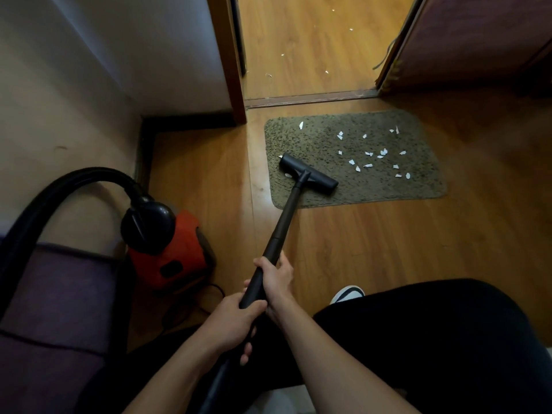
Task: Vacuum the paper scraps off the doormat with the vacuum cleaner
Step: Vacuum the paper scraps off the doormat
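wood floor (343, 240) in a tight hallway corner, with an open doorway (310, 98) just ahead.

both hands are wrapped round the black wand (286, 216). the right hand (276, 280) is further up the tube and the left hand (236, 321) is just behind it, close to the body. both are gripping properly, fingers curled right round. the wand runs forward and down to the floor head (309, 174), which sits on the near-left part of the doormat (418, 186), angled across it. a scrap or two peek out right at its edge.

most of the paper scraps (382, 151) are scattered over the middle and right of the mat, apart from the head, so i'd say the job has barely started. the orange vacuum cleaner (176, 249) is parked by the wall on the left, with its hose (74, 180) arching up and back.

if it were me, i'd keep the head flat on the pile and work across to the right in slow overlapping passes. go too fast and light paper just gets flicked away. the mat looks loose on a slick floor, so it'll probably bunch up or slide on the push. pulling strokes should behave better. there's one lone scrap (301, 125) up near the far-left corner, don't miss it. there are also some bits on the floor (282, 55) past the doorway, but they're not on the mat.
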Available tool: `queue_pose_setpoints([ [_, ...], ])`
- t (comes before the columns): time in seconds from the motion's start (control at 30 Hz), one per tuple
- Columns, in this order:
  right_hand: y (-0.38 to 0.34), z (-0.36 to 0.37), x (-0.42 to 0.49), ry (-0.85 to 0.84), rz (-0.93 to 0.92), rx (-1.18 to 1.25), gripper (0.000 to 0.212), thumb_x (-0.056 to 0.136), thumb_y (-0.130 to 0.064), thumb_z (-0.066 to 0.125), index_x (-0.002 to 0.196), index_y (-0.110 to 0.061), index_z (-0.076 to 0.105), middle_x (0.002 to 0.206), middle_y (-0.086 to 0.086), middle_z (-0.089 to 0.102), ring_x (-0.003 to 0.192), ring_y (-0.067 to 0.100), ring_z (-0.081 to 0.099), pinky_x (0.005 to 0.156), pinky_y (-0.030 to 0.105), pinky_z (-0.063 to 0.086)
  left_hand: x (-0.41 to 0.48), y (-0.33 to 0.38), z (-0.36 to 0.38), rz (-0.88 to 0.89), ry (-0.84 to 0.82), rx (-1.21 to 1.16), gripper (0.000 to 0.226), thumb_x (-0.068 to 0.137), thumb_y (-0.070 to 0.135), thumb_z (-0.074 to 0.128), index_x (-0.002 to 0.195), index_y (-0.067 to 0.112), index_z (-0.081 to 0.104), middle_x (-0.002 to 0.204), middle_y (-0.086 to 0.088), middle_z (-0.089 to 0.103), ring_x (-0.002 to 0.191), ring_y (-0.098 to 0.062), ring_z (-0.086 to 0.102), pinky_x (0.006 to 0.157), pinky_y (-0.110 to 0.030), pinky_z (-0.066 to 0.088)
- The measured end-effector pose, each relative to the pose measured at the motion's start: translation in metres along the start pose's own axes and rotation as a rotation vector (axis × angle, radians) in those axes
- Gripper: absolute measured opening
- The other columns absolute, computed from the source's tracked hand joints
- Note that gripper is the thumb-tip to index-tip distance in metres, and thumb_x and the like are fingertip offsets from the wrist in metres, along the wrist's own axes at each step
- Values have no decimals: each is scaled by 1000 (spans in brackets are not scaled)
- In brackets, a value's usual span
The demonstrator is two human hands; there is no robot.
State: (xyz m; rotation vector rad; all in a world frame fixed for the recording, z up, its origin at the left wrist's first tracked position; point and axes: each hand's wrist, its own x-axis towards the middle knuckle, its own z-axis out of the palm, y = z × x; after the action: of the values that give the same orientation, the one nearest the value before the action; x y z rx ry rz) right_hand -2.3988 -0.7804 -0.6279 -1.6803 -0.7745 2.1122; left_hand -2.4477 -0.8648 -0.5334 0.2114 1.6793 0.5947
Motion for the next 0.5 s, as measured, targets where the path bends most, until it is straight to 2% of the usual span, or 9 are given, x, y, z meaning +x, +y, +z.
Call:
queue_pose_setpoints([
  [0.2,-6,-3,8,8,-23,-5,41,93,-7,67,131,-15,54,84,16,60,42,23,64,40,28,51,8,5,5,22,13,-6,20,101,25,51,108,7,56,58,-6,52,37,-17,49,36,-25,43],
  [0.33,-24,-10,23,11,-52,-8,35,94,-5,66,126,-14,56,85,16,58,41,23,63,40,29,53,25,21,14,22,24,-25,17,102,27,51,110,12,54,62,-7,51,38,-16,49,36,-25,43],
  [0.5,-53,-21,47,33,-97,-32,32,93,-2,66,123,-7,57,82,12,55,37,20,60,37,24,49,51,46,27,27,-2,-46,20,102,29,51,111,11,54,67,-8,51,38,-16,49,36,-25,44],
])
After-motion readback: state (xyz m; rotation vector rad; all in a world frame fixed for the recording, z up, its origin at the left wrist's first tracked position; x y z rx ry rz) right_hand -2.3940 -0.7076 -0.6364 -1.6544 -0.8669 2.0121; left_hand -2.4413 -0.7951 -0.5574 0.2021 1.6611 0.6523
